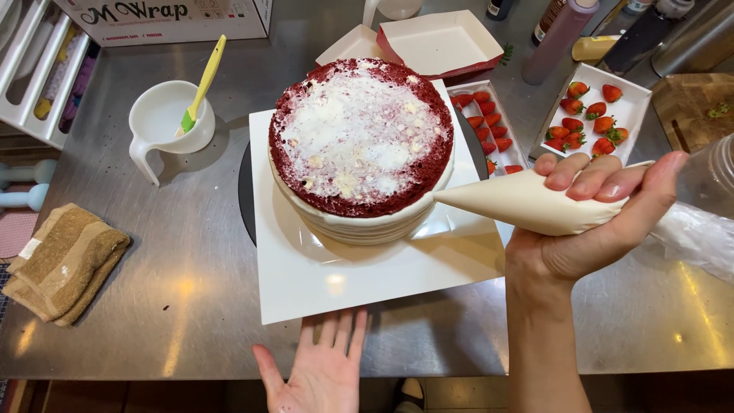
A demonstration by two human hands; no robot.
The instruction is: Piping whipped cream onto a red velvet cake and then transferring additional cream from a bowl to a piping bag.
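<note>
My right hand (589, 229) clenches around a cream-filled piping bag (527, 203), fingers (589, 177) curled over the top of it and thumb along its far side, the nozzle end pointing leftward from my fingertips and meeting the upper side of a red velvet cake (359, 145). The cake, its top smeared with a thin patchy white coat and its side banded with cream, stands on a square white board (306, 283) over a dark round turntable (246, 191). My left hand (317, 375) lies released, palm up and fingers spread, holding nothing, its fingertips just at the near edge of that board.

Beyond my right knuckles, a white tray of whole strawberries (592, 115) sits on the steel worktop (176, 306); between it and the cake, a narrower tray of sliced strawberries (489, 126) is partly hidden by the board. The bag's clear plastic tail (696, 233) trails off to the right of my wrist. Well left of my open palm lies a folded brown cloth (65, 260); farther up from it, a white jug (164, 122) holds a yellow-handled green spatula (200, 88). Past the cake rests an open white and red carton (428, 42), with bottles (562, 34) to its right
</note>
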